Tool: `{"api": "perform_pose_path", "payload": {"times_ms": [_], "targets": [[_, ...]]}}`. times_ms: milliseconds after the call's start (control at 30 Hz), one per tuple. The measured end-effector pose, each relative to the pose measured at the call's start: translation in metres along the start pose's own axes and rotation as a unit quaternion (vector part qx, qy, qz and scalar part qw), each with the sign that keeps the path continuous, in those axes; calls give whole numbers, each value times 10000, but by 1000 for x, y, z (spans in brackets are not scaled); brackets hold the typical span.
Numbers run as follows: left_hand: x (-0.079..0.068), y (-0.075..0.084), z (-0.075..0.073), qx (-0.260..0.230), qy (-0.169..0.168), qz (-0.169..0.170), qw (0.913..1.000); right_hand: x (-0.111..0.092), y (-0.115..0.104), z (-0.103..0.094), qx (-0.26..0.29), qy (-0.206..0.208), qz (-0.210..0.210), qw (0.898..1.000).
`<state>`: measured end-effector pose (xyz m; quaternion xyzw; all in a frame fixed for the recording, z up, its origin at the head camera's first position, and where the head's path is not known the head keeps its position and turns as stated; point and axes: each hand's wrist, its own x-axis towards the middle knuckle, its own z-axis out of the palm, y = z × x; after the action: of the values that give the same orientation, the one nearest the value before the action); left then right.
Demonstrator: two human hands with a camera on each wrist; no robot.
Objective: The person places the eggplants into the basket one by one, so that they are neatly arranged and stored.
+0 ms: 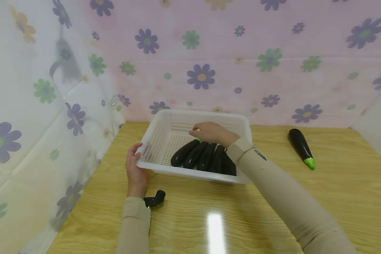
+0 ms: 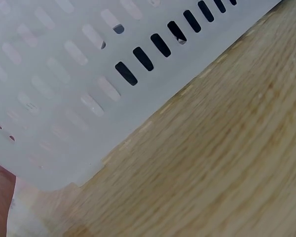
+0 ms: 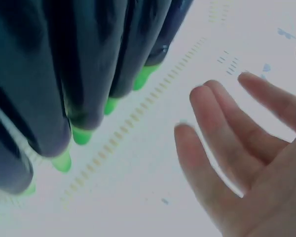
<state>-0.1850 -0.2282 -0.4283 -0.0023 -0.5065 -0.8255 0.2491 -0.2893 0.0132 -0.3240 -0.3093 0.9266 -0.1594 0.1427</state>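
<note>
A white slotted plastic basket (image 1: pixel 177 171) stands on the wooden table, with several dark eggplants (image 1: pixel 193 154) lying side by side in it. My left hand (image 1: pixel 135 171) grips the basket's left end at the rim. In the left wrist view a bit of that hand (image 2: pixel 0 200) shows beside the basket's wall (image 2: pixel 84 143). Inside the basket, my right hand (image 1: pixel 211 133) hovers near the green stem ends. The right wrist view shows its fingers (image 3: pixel 212 113) spread and holding nothing, apart from the eggplants (image 3: pixel 84 64).
One more eggplant (image 1: pixel 300 144) lies on the table (image 1: pixel 336 197) to the right of the basket, its green end toward me. Flowered cloth (image 1: pixel 228 70) hangs behind the table and along its left side. A black wrist device (image 1: pixel 155 199) sticks out from my left sleeve.
</note>
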Motion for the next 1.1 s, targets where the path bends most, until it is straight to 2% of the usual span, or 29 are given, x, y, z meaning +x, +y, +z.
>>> {"api": "perform_pose_path", "payload": {"times_ms": [200, 467, 767, 1100], "targets": [[-3, 1, 2, 62, -1, -6, 10000, -16, 5, -3, -195, -169, -496, 9984], [-3, 1, 1, 16, -96, 19, 10000, -43, 8, -10, -262, -242, -574, 9977], [-4, 3, 2, -50, -118, -38, 9999, -81, 25, -22, 326, 289, -638, 9970], [-5, 3, 3, 30, -47, -89, 9999, -114, 46, -19, 1233, 1073, -273, 9862]]}}
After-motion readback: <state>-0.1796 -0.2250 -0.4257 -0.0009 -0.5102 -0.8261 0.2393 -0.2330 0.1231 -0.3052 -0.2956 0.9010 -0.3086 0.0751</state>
